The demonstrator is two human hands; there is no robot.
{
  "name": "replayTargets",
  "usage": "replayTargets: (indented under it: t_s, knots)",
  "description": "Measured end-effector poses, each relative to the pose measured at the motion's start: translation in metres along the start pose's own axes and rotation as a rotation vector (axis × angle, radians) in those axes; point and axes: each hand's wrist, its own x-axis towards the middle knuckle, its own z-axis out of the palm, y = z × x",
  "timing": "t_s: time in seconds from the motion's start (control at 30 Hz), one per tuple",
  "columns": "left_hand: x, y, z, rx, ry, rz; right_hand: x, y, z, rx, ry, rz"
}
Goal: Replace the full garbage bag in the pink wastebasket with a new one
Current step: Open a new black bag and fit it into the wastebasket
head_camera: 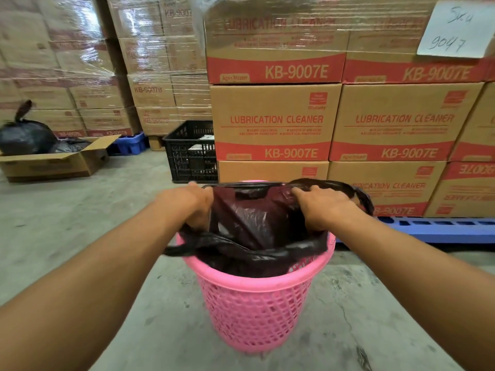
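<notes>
A pink lattice wastebasket (pixel 257 311) stands on the concrete floor in front of me. A dark, thin garbage bag (pixel 251 218) hangs inside it, its mouth held wide above the rim. My left hand (pixel 191 204) grips the bag's left edge. My right hand (pixel 320 206) grips the right edge. The near edge of the bag drapes over the basket's front rim, and the far edge is stretched taut between my hands. A tied, full black garbage bag (pixel 25 135) sits in an open cardboard box (pixel 57 162) at the far left.
Stacked cartons (pixel 276 121) on a blue pallet (pixel 439 228) stand just behind the basket. A black plastic crate (pixel 191 153) sits on the floor behind it to the left. More wrapped cartons (pixel 80 62) fill the left background. Bare concrete lies left of the basket.
</notes>
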Motion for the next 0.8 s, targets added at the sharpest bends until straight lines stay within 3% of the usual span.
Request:
replayTargets:
  t_s: [0.1, 0.23, 0.37, 0.47, 0.63, 0.8]
  knots:
    - [0.005, 0.012, 0.009, 0.119, 0.291, 0.082, 0.001, -0.001, -0.002, -0.002, 0.055, 0.056]
    - [0.014, 0.029, 0.002, -0.155, 0.311, 0.042, 0.002, -0.002, -0.006, 0.044, 0.168, 0.103]
    - [0.021, 0.037, 0.005, -0.013, 0.533, 0.013, 0.008, -0.008, -0.005, 0.043, 0.384, 0.001]
    - [0.031, 0.033, 0.016, 0.143, 0.605, 0.050, 0.022, -0.011, 0.002, 0.111, 0.304, -0.053]
    - [0.054, 0.016, 0.024, 0.149, 0.666, 0.039, 0.044, -0.009, 0.005, 0.196, 0.158, 0.049]
    - [0.082, 0.006, 0.030, 0.067, 0.628, -0.019, 0.070, 0.002, 0.008, 0.302, 0.228, 0.041]
